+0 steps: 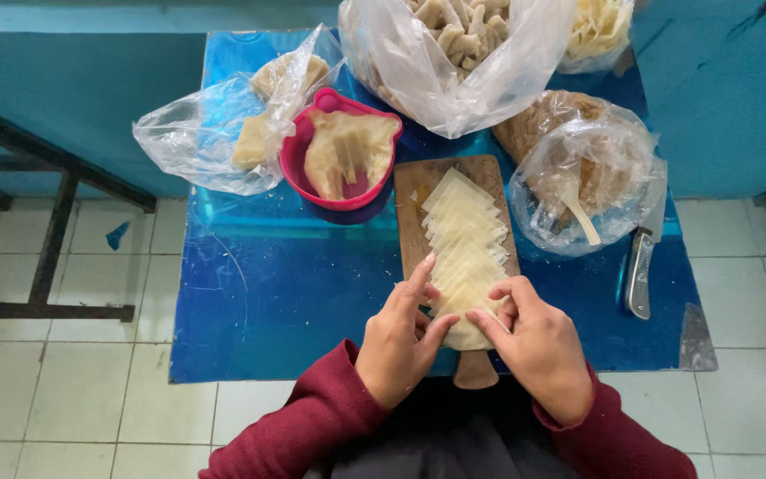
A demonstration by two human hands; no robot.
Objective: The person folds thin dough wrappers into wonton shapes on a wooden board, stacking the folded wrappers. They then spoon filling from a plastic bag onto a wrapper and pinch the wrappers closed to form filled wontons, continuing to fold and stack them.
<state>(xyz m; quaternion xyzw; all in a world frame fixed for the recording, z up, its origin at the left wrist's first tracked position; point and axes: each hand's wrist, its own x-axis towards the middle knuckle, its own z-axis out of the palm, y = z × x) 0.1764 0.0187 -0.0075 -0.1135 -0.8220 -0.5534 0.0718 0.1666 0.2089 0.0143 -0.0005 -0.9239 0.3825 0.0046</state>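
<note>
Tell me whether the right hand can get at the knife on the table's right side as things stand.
Probably yes. The knife lies uncovered on the blue table, right of the cutting board, with bare surface between it and the right hand, though that hand is touching the wrappers.

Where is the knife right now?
In the head view, the knife lies on the blue table's right side, beside the plastic bag with the spoon, right of the wooden cutting board.
</note>
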